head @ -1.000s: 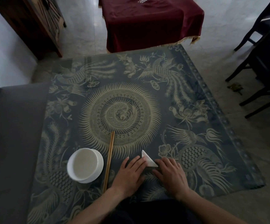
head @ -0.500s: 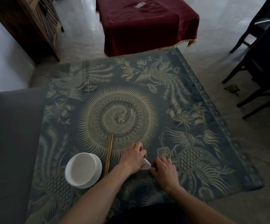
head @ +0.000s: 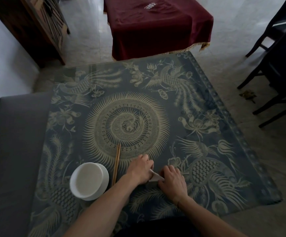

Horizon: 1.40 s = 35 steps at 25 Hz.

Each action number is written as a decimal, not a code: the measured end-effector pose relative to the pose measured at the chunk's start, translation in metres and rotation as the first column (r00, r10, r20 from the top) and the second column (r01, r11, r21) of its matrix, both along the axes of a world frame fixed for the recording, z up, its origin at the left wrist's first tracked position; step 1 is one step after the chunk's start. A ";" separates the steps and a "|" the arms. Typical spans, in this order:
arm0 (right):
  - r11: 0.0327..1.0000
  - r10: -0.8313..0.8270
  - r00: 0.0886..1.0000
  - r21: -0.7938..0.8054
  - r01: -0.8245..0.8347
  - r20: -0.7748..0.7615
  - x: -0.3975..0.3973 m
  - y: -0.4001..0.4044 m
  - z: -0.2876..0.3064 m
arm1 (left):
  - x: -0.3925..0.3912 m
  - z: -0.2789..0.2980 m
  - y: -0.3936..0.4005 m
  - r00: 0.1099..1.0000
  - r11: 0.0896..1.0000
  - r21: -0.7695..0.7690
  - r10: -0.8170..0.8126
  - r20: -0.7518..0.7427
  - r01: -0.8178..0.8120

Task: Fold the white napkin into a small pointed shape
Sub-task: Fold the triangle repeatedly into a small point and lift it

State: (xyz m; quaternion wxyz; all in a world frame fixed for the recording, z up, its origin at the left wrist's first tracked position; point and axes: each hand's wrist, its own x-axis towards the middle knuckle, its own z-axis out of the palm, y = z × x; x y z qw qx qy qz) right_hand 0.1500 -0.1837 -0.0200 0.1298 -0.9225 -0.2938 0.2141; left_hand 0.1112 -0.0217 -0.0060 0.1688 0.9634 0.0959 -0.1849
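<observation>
1. Head view shows one white napkin (head: 154, 176), folded small, lying on the table (head: 224, 142) near its close edge; only a narrow pale strip of it shows between the two hands.
2. Left hand (head: 139, 170) lies over the napkin's left part with its knuckles up and its fingers bent down onto the cloth; its grip appears to pinch the napkin, though the fingertips are hidden.
3. Right hand (head: 172, 179) is just beside the left, its curled fingers closed on the napkin's right end.
4. Two wooden chopsticks (head: 116, 164) lie side by side as one pair, just left of the left hand, pointing away from the person.
5. One white bowl (head: 89, 181) stands left of the chopsticks, near them.
6. One patterned blue-and-gold covering spreads over the table.
7. One second table under a dark red cloth (head: 157, 26) stands beyond, and one grey sofa (head: 14, 151) runs along the left.
</observation>
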 end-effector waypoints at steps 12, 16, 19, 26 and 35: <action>0.993 -0.071 0.993 0.089 0.079 -0.092 0.015 -0.001 0.006 | -0.016 0.005 -0.004 0.962 0.930 -0.307 0.247 0.113 -0.203; 0.947 -0.149 0.977 0.263 0.185 -0.149 0.025 0.001 0.007 | -0.016 0.012 -0.001 0.901 0.894 -0.362 0.364 0.237 -0.266; 0.769 -0.305 0.755 0.317 0.555 -0.581 0.034 0.012 0.016 | -0.018 0.018 0.003 0.866 0.866 -0.414 0.413 0.282 -0.279; 0.828 -0.062 0.257 0.094 0.553 -0.964 0.043 0.024 0.046 | -0.027 0.035 0.035 0.945 0.753 -0.636 0.308 0.111 -0.170; 0.923 0.009 0.413 0.167 0.348 -0.911 0.035 0.039 0.041 | -0.046 0.035 0.050 0.898 0.572 -0.774 0.441 0.010 -0.272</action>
